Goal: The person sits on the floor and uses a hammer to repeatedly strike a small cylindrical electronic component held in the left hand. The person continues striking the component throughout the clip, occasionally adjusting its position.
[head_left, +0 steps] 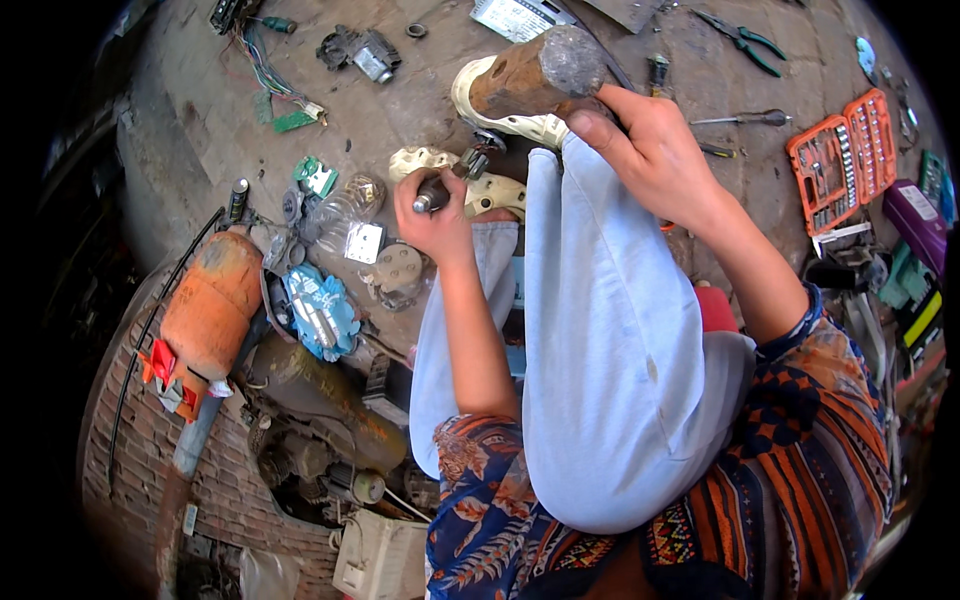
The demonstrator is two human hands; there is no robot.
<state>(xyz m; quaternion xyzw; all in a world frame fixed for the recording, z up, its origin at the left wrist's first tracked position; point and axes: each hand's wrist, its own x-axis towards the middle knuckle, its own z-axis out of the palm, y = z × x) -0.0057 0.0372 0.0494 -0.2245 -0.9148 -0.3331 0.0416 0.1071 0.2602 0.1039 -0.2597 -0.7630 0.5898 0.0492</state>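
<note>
My left hand [438,220] is closed around a dark cylindrical metal part [430,194] with a bright rounded end. Just beyond its fingers shows a small metal piece [472,163]; I cannot tell whether the two are joined. A heavy, rusty metal block [520,85] with a round grey face is gripped by my right hand [655,150], thumb at its near edge. The block is over my cream shoe [472,88], and any handle is hidden. Below the right hand are my raised knees in light blue trousers.
To the left lie an orange metal cylinder [212,290], a blue plastic bag [322,312] with metal parts, and a green circuit board [315,176]. Pliers [742,42], a screwdriver [745,118] and an orange socket set case [822,172] lie to the right. A purple box [915,222] stands beyond.
</note>
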